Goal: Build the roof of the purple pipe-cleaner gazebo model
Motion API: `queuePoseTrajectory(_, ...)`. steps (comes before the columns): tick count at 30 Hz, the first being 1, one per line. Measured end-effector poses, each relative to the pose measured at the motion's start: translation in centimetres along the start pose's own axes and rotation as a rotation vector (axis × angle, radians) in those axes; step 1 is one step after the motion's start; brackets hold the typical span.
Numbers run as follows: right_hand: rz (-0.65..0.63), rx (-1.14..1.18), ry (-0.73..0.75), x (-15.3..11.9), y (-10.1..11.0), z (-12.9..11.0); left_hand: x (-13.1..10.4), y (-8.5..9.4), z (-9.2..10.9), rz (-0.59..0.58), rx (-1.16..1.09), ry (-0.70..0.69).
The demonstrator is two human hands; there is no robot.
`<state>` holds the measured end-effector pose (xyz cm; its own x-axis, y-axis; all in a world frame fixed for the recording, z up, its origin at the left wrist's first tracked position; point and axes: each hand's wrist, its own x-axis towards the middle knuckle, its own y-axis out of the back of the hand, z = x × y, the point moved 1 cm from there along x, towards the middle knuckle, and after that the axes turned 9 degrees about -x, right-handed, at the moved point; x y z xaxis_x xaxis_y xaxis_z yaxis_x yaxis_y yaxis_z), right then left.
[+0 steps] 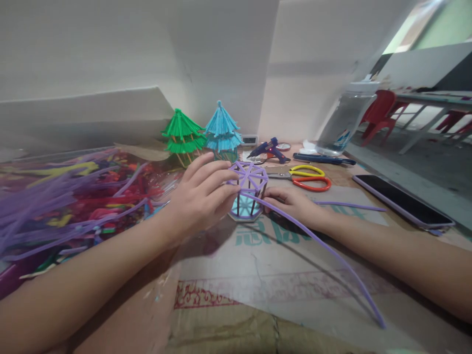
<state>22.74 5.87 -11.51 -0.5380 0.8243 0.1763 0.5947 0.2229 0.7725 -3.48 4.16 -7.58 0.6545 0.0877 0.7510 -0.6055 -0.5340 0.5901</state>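
A small eight-sided pavilion frame (250, 176) stands upright on the work surface, with a purple spoked top, dark posts and a light-blue base. At its upper left, my left hand (206, 191) grips the rim with long fingers; the thumb is hidden. My right hand (289, 202) has its fingers curled at the lower right of the frame, by a post and the base. One long purple pipe cleaner (324, 242) runs from the top rim near my left fingertips, passes in front of my right hand and droops to the lower right.
Behind are a green tiered roof model (184, 132), a blue one (221, 128) and a glue gun (271, 149). Scissors (284, 175), a dark-blue tool (324, 159), a phone (403, 200) and a clear bottle (341, 123) lie or stand right. Coloured pipe cleaners (73, 196) pile up left.
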Motion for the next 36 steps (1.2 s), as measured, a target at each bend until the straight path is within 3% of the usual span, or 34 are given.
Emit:
queuePoseTrajectory(9,-0.009,-0.006,0.005,0.0,0.1,0.0,0.8,-0.3,-0.4,0.039,-0.137,0.122)
queuePoseTrajectory(19,0.001,0.012,0.016,0.1,0.0,0.1,0.5,0.2,-0.3,-0.013,-0.04,0.023)
queuePoseTrajectory(28,-0.001,0.007,0.005,-0.1,-0.1,0.0,0.5,-0.1,-0.4,-0.003,-0.095,0.07)
queuePoseTrajectory(32,0.165,-0.015,-0.06,0.3,2.0,-0.1,-0.6,-1.2,-0.8,0.031,-0.24,0.177)
queuePoseTrajectory(36,0.249,-0.19,-0.103,0.6,6.5,0.1,-3.0,-3.9,-1.3,0.036,-0.469,0.466)
